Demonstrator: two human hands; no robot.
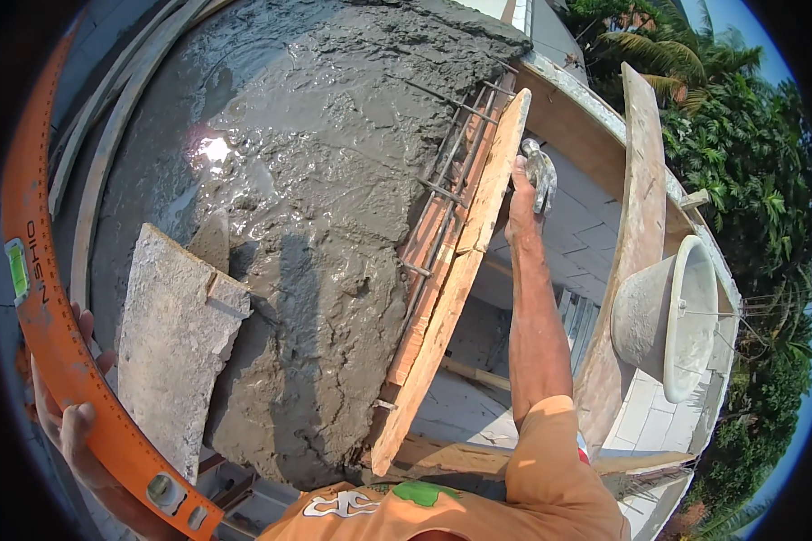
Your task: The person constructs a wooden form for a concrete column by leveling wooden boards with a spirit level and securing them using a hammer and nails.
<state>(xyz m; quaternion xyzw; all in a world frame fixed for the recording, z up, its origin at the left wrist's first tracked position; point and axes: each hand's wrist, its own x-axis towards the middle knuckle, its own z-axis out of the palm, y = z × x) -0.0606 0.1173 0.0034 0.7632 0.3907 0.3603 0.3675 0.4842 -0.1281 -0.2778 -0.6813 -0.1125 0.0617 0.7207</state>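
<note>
My left hand grips an orange spirit level along the left edge. My right hand, its fingers caked or covered in grey, is closed beside a long wooden formwork board; what it holds is unclear. Wet grey concrete fills the middle, bordered at the right by exposed rebar along that board. A rough cement-crusted board lies on the concrete at lower left, with a dark flat piece partly behind it.
Loose planks run along the upper left. To the right, a long plank carries or touches a grey basin above a lower space with pale blocks. A pale wall edge, thin wires and dense trees lie beyond.
</note>
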